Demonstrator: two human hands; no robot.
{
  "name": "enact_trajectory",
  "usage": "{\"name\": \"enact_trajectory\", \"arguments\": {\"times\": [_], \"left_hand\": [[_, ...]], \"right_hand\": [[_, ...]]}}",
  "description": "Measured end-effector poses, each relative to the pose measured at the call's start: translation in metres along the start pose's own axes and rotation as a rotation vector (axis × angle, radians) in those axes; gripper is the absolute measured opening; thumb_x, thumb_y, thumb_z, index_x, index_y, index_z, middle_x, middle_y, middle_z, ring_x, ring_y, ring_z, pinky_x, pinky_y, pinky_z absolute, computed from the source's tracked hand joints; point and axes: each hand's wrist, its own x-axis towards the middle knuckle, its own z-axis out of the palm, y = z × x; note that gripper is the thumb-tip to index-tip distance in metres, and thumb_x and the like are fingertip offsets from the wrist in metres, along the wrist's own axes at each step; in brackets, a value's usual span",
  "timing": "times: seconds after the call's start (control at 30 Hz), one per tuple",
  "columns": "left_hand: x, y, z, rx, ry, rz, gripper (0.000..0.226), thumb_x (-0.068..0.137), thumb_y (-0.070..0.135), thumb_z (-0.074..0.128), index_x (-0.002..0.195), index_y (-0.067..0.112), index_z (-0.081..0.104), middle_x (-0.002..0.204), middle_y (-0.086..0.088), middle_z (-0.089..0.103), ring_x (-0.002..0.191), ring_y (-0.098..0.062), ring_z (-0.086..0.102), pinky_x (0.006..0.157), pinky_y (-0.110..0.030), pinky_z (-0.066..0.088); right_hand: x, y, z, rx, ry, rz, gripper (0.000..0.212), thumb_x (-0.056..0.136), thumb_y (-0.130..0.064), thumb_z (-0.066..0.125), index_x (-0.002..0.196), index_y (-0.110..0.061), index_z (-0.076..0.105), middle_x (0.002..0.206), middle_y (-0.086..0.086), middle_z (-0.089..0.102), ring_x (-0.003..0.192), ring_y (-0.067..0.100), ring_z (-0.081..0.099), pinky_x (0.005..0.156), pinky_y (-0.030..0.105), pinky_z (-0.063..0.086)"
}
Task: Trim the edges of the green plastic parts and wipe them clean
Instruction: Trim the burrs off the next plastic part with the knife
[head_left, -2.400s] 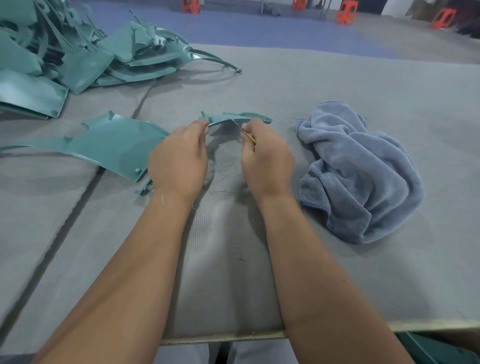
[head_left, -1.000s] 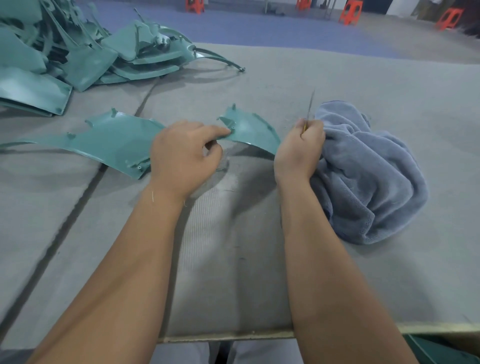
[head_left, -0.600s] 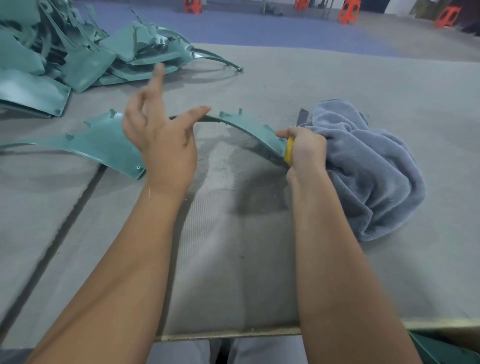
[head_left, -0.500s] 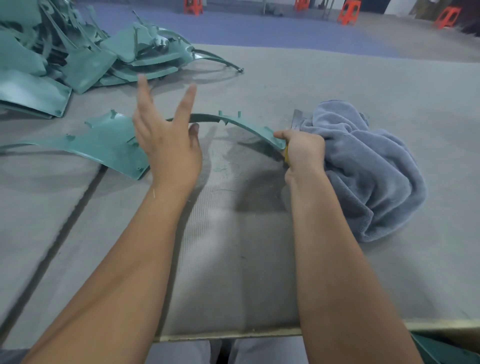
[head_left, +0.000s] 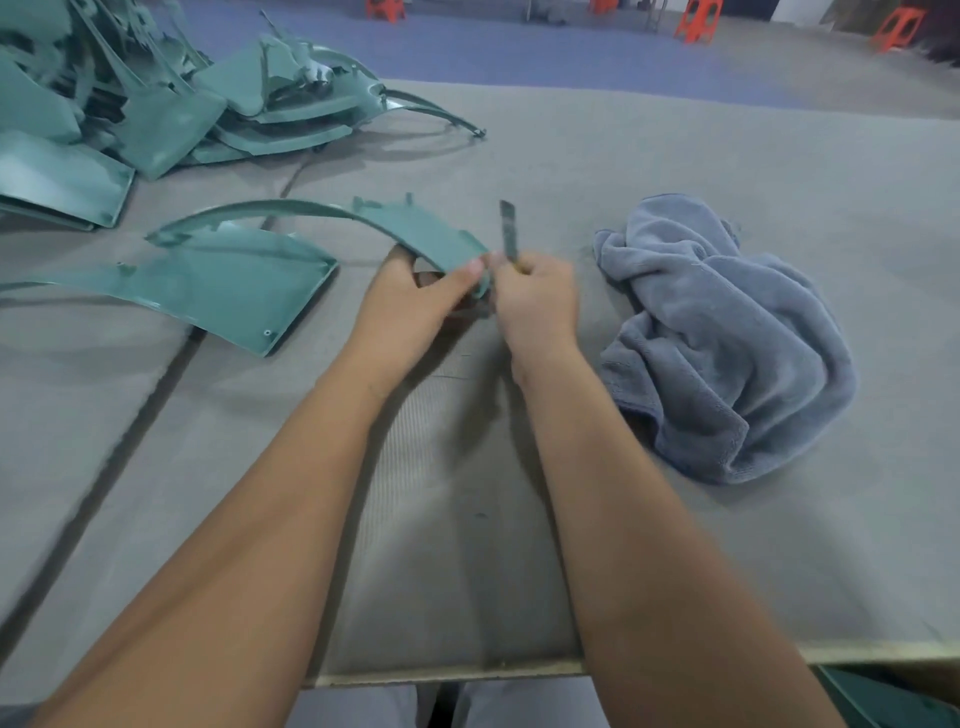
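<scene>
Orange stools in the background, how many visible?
4, along the top edge: one upper left, one upper middle, two upper right. All cropped; more may sit out of frame.

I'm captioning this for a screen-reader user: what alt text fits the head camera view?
A person's left hand grips a curved green plastic part while the right hand holds a small knife, blade pointing up, beside its edge. On the grey table lie a crumpled grey cloth at right and a pile of green parts at far left.

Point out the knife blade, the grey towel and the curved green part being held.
knife blade (head_left: 508, 228), head view, mid-blade.
grey towel (head_left: 727, 332), head view, middle folds.
curved green part (head_left: 415, 234), head view, broad end.
</scene>
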Motion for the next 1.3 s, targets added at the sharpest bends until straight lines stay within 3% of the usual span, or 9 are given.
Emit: {"name": "enact_trajectory", "arguments": {"times": [0.1,0.2,0.27,0.33,0.47,0.57,0.97,1.13,1.3], "left_hand": [[0.004,0.001,-0.006,-0.216,0.044,-0.079,0.019,0.091,-0.006,0.053,0.101,0.009,0.058,0.096,-0.015,0.071,0.08,-0.03,0.072,0.059,-0.033,0.058],[0.007,0.007,-0.012,-0.415,0.071,-0.107,0.017,0.097,-0.002,0.048,0.101,0.012,0.056,0.094,-0.009,0.072,0.078,-0.027,0.074,0.059,-0.029,0.057],[0.01,0.007,-0.016,-0.49,0.068,-0.14,0.013,0.098,0.002,0.049,0.101,0.01,0.058,0.092,-0.007,0.073,0.078,-0.023,0.074,0.062,-0.027,0.057],[0.011,0.006,-0.018,-0.575,0.08,-0.193,0.011,0.097,0.001,0.051,0.098,0.008,0.06,0.088,-0.006,0.072,0.077,-0.019,0.073,0.062,-0.024,0.057],[0.01,0.006,-0.02,-0.708,0.1,-0.25,0.007,0.095,0.0,0.054,0.091,0.001,0.06,0.075,-0.006,0.072,0.072,-0.015,0.071,0.062,-0.023,0.057],[0.009,0.006,-0.02,-0.709,0.106,-0.271,0.01,0.095,0.001,0.054,0.086,0.0,0.057,0.064,-0.004,0.07,0.067,-0.014,0.071,0.062,-0.025,0.058],[0.008,0.005,-0.025,-0.724,0.045,-0.297,0.008,0.095,-0.002,0.053,0.091,-0.002,0.061,0.074,-0.009,0.073,0.072,-0.017,0.072,0.061,-0.024,0.058],[0.005,0.006,-0.029,-0.684,0.026,-0.303,0.012,0.095,-0.001,0.053,0.105,0.001,0.058,0.08,-0.008,0.075,0.074,-0.02,0.074,0.058,-0.022,0.056],[0.005,0.005,-0.027,-0.671,0.042,-0.293,0.01,0.095,-0.001,0.053,0.103,0.001,0.059,0.08,-0.008,0.075,0.074,-0.019,0.073,0.059,-0.022,0.057]], "right_hand": [[-0.006,-0.006,0.002,0.04,-0.037,-0.081,0.028,0.095,-0.021,0.054,0.067,-0.024,0.061,0.065,0.002,0.061,0.07,0.033,0.064,0.069,0.049,0.054],[-0.003,-0.008,-0.008,0.019,0.016,-0.111,0.028,0.093,-0.036,0.05,0.069,-0.025,0.059,0.056,-0.014,0.053,0.059,0.011,0.051,0.061,0.03,0.04],[-0.004,-0.009,-0.013,0.131,-0.167,-0.004,0.04,0.089,-0.051,0.044,0.071,-0.018,0.059,0.048,-0.017,0.047,0.049,0.002,0.038,0.052,0.017,0.031],[-0.005,-0.01,-0.014,0.077,-0.329,0.029,0.046,0.087,-0.054,0.04,0.07,-0.014,0.055,0.047,-0.014,0.042,0.043,0.003,0.032,0.048,0.016,0.029],[-0.01,-0.005,-0.014,-0.031,-0.456,-0.096,0.033,0.093,-0.033,0.055,0.066,-0.015,0.051,0.062,0.005,0.038,0.056,0.009,0.033,0.056,0.024,0.026],[-0.013,-0.003,-0.013,-0.058,-0.527,-0.146,0.037,0.096,-0.022,0.055,0.059,-0.018,0.047,0.058,-0.004,0.038,0.054,0.008,0.032,0.053,0.023,0.027],[-0.012,0.003,-0.014,0.017,-0.456,-0.195,0.034,0.094,-0.023,0.058,0.064,-0.014,0.045,0.055,-0.009,0.031,0.053,0.005,0.028,0.051,0.02,0.027],[-0.002,-0.003,-0.03,0.353,-0.273,0.005,0.039,0.098,-0.026,0.054,0.061,-0.021,0.043,0.056,-0.003,0.035,0.047,0.007,0.026,0.043,0.019,0.02],[-0.007,-0.003,-0.029,0.193,-0.447,-0.057,0.035,0.097,-0.02,0.055,0.063,-0.023,0.047,0.058,-0.006,0.039,0.05,0.003,0.034,0.05,0.013,0.028]]}}
